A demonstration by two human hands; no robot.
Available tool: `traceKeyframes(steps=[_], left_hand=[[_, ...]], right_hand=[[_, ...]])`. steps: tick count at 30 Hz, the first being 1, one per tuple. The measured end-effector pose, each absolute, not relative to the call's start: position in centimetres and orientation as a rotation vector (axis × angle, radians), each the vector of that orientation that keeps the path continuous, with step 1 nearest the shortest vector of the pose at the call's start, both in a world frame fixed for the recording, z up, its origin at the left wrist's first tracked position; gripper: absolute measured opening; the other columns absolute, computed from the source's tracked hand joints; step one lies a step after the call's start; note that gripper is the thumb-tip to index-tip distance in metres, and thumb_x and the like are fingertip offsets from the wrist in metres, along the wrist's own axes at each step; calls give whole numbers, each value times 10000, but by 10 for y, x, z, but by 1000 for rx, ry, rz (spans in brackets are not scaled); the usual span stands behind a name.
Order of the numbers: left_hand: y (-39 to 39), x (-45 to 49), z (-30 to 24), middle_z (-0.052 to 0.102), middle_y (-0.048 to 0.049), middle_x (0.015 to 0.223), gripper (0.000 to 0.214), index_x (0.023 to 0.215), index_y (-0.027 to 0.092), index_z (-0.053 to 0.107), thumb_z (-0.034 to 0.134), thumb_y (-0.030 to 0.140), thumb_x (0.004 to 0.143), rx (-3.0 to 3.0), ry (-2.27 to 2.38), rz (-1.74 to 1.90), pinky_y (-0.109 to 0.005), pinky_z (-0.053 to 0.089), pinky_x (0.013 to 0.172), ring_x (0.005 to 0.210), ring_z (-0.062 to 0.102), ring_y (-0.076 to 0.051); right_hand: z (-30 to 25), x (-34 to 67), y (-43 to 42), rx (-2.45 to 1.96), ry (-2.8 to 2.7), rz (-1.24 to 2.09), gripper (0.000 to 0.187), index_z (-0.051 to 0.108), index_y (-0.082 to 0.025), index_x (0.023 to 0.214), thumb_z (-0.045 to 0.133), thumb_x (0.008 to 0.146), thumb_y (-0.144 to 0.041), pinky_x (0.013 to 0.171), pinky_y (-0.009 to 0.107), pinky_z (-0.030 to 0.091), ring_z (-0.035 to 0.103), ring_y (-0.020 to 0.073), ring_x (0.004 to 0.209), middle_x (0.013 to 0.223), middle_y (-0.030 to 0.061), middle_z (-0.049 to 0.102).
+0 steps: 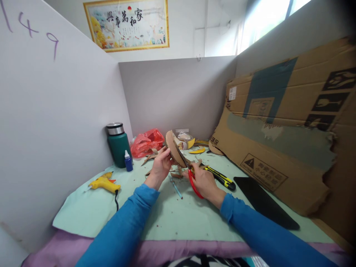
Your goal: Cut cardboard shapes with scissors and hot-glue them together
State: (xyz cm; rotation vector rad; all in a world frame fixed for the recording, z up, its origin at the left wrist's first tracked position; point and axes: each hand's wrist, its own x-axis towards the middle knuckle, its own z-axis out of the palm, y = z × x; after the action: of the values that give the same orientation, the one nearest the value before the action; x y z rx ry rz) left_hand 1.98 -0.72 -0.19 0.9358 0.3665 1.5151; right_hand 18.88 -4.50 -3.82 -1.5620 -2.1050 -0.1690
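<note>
My left hand [161, 165] is closed on a rounded piece of brown cardboard [174, 149], held upright above the green mat. My right hand [204, 182] grips red-handled scissors [193, 183], whose blades reach the lower edge of the cardboard piece. Both arms wear blue sleeves. Small cardboard scraps [151, 157] lie on the mat around the hands.
A yellow glue gun [104, 183] lies at the left, next to a green flask [118, 144] and a small blue bottle [128, 161]. A red plastic bag [147, 142], a yellow-black utility knife [222, 178], a blue pen [175, 187], a black strip [264, 202] and large cardboard sheets [283, 126] surround the green mat [172, 218].
</note>
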Motion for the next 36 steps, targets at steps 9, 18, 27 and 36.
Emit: traceKeyframes(steps=[9, 18, 27, 36], left_hand=[[-5, 18, -4, 697, -40, 926, 259, 968, 178, 637, 682, 248, 723, 945, 349, 1509, -270, 461, 699, 776, 641, -153], [-6, 18, -2, 701, -44, 894, 259, 944, 174, 641, 690, 250, 701, 903, 362, 1506, -277, 470, 698, 762, 648, -160], [-6, 19, -3, 698, -41, 937, 281, 1003, 186, 627, 673, 232, 730, 938, 328, 1501, -285, 478, 722, 810, 654, -170], [-10, 20, -1, 694, -27, 910, 283, 1010, 200, 623, 666, 204, 730, 959, 318, 1502, -271, 471, 691, 779, 644, -158]], right_hand=[[-41, 190, -43, -1532, -2113, -178, 494, 451, -178, 1176, 297, 934, -579, 574, 267, 345, 673, 217, 704, 751, 61, 697], [-41, 190, -43, -1530, -2101, -158, 482, 463, -176, 1203, 325, 935, -551, 594, 261, 367, 680, 213, 740, 801, 67, 711], [-43, 192, -43, -1437, -2076, -119, 520, 435, -198, 1307, 357, 928, -545, 651, 258, 408, 679, 219, 824, 915, 73, 718], [-43, 191, -44, -1420, -2063, -118, 506, 448, -202, 1308, 371, 930, -530, 660, 253, 421, 678, 210, 843, 944, 70, 719]])
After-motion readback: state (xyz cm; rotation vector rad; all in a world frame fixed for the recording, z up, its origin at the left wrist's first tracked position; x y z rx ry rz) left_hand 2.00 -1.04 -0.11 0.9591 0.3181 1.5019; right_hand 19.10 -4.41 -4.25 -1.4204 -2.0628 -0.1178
